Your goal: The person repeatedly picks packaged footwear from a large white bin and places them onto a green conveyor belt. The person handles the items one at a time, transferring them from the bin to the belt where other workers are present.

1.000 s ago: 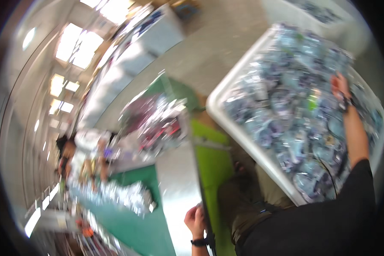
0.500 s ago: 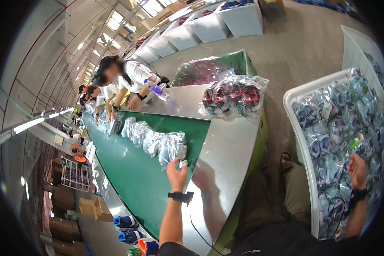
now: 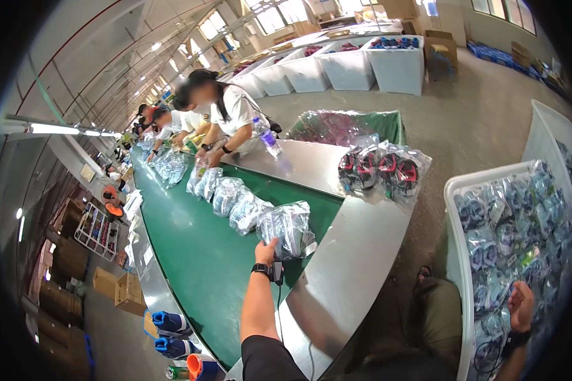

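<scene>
My left hand (image 3: 265, 253) is at the near edge of a clear plastic bag of greyish-blue shoes (image 3: 287, 230), its fingers closed on the bag's left corner. This bag is the nearest in a row of bagged shoes (image 3: 227, 195) lying on the green conveyor belt (image 3: 197, 254). My right hand (image 3: 521, 308) hovers over a large white bin (image 3: 459, 254) at my right, fingers loosely bent and nothing seen in them. Inside the bin are many bagged blue-grey shoes (image 3: 483, 247).
Bagged black-and-red shoes (image 3: 384, 170) lie on the metal table edge (image 3: 368, 244), near a water bottle (image 3: 267, 136). Co-workers (image 3: 235, 117) line the belt's far side. Blue shoes (image 3: 171, 322) and an orange cup (image 3: 202, 367) stand at lower left. White bins (image 3: 346, 70) stand behind.
The view has shifted, moving the scene rightward and down. My left hand has closed on the nearest bag. My right hand remains over the bin, its fingers more bent. A co-worker's hands now reach the row's far end.
</scene>
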Action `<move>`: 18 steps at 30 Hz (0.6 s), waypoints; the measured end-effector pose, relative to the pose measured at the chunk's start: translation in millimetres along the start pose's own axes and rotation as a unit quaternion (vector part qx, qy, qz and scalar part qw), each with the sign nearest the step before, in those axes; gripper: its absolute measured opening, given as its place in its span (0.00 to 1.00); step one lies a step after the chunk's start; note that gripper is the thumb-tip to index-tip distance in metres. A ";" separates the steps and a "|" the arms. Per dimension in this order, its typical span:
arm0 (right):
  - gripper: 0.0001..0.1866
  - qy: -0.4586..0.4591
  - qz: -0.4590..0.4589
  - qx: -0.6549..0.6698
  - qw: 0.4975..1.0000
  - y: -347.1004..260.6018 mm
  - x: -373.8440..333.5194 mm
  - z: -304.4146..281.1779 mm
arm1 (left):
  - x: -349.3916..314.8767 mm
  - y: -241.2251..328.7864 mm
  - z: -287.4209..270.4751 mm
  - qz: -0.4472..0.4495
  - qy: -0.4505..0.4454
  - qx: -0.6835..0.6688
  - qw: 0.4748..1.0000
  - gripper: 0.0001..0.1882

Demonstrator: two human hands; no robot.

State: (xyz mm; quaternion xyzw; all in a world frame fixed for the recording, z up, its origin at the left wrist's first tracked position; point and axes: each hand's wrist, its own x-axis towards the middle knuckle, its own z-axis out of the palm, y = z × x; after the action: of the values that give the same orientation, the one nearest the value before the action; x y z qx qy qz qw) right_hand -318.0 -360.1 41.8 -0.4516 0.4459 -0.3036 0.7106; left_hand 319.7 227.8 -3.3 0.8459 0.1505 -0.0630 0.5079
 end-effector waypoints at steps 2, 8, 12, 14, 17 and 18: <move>0.12 -0.024 0.003 0.002 1.000 2.6 -9.5 13.2 | -19.9 2.5 2.2 0.016 -0.055 -0.067 0.996 0.37; 0.12 -0.079 0.031 -0.032 0.996 11.1 -32.0 47.6 | -134.2 -13.8 6.4 0.257 -0.051 -0.203 0.943 0.31; 0.14 -0.124 0.049 -0.028 0.991 13.3 -37.4 72.4 | -193.2 -16.2 -24.5 0.128 -0.163 -0.262 0.942 0.30; 0.14 -0.147 0.063 -0.030 0.987 12.6 -38.8 85.7 | -214.6 -16.4 -25.3 0.037 -0.203 -0.306 0.929 0.28; 0.13 -0.178 0.074 -0.035 0.981 11.0 -40.9 106.9 | -229.7 -11.8 -19.9 0.009 -0.207 -0.263 0.942 0.30; 0.13 -0.191 0.070 -0.038 0.978 9.8 -41.9 113.2 | -229.8 -8.8 -15.7 0.034 -0.200 -0.233 0.951 0.36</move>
State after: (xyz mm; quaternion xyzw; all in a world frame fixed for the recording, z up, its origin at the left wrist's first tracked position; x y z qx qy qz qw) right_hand -232.4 -279.2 69.9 -0.4959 0.3439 -0.1442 0.7842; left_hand 98.6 201.7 56.4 0.6783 0.0271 -0.1768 0.7127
